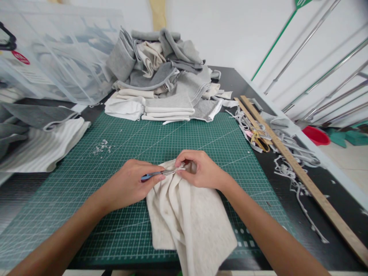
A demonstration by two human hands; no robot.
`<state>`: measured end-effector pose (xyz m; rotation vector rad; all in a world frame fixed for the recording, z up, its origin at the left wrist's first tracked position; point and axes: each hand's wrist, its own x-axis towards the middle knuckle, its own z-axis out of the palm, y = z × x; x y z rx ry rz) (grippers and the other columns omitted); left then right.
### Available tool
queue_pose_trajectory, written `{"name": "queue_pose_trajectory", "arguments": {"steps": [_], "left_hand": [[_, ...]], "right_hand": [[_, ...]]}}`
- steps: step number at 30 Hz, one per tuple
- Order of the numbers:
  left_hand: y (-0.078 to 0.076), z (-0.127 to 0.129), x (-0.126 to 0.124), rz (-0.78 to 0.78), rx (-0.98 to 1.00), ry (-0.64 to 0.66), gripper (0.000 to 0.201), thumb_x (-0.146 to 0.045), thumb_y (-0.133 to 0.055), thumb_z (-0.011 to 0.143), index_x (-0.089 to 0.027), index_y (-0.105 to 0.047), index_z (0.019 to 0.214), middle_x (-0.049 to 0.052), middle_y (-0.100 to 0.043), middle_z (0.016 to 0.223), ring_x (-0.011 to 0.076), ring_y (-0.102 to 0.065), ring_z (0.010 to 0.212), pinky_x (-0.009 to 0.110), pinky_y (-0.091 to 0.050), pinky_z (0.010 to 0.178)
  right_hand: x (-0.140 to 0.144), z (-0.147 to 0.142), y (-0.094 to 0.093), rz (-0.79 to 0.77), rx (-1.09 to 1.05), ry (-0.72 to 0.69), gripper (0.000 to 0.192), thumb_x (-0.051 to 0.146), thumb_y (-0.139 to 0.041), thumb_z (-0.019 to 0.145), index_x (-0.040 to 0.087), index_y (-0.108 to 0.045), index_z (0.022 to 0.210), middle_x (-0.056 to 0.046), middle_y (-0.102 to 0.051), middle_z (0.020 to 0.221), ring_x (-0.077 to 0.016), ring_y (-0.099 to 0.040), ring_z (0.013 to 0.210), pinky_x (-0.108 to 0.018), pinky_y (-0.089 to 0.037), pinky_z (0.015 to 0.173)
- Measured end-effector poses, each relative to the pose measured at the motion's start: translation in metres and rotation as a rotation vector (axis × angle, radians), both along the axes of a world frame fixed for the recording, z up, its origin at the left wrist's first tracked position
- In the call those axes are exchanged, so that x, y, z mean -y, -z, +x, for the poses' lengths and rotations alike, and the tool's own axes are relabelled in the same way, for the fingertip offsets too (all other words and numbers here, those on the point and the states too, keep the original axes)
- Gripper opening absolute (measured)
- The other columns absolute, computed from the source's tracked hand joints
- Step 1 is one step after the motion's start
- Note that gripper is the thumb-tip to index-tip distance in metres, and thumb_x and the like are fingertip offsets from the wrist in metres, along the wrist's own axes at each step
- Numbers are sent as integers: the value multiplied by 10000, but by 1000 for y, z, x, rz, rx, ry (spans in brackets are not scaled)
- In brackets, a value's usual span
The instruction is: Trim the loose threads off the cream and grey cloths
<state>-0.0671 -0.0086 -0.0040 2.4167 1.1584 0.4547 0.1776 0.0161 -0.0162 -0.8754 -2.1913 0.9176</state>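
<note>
My left hand [135, 178] is closed around small blue-handled thread snips [152, 176]. Their metal blades point right, toward the top edge of a cream cloth [204, 218]. With thumb and fingers, my right hand [198, 168] pinches that edge close to the blade tips. The cloth hangs in folds below both hands, over the green cutting mat [120, 237] and past the table's front edge. What lies right at the blade tips is too small to make out.
Folded grey and cream fabrics [169, 84] are piled at the back. Beside them stands a clear plastic bin [66, 57]. More cloth [43, 142] lies left. Lint scraps [102, 147] dot the mat. A wooden ruler [304, 178], gold-handled scissors [259, 142] and fabric trimmings [287, 172] lie right.
</note>
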Motion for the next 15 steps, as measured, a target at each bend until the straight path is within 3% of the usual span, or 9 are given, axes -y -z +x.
{"name": "queue_pose_trajectory", "arguments": {"steps": [8,15], "left_hand": [[0,-8,-2,17,-1,7,207,-338,-561,957,-258,-737,1028,-46,-767,844,100,-659,632,223,-443,592],[-1,-10,-1,7,28,-68,227,-384,-595,927,-259,-751,1035,-28,-782,966,141,-725,792,211,-513,652]], "right_hand": [[-3,7,-8,52,103,25,128,179,-650,829,147,-676,950,-58,-667,960,-163,-609,815,-298,-475,756],[-5,9,-11,28,162,50,96,155,-613,853,147,-703,881,-57,-662,899,-155,-605,799,-264,-459,686]]}}
